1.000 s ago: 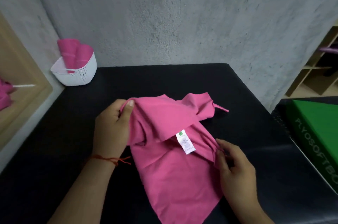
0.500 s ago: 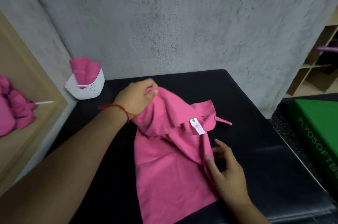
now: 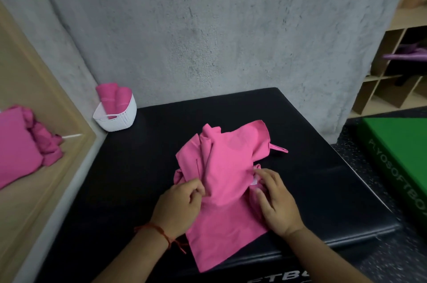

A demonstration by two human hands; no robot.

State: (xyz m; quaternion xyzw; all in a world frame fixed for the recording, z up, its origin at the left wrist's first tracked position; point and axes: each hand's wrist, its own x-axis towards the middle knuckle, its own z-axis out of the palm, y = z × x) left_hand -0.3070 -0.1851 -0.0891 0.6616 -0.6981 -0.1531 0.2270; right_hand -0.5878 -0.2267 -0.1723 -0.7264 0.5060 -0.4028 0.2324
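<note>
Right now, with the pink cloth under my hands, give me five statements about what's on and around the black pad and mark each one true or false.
1. The left hand and the right hand both touch the pink cloth. True.
2. The white basket is empty. False: the white basket holds two rolled pink cloths.
3. The pink cloth lies on the black pad. True.
4. The green box lies to the left of the pad. False: the green box is to its right.
5. A red thread is tied round the left wrist. True.
</note>
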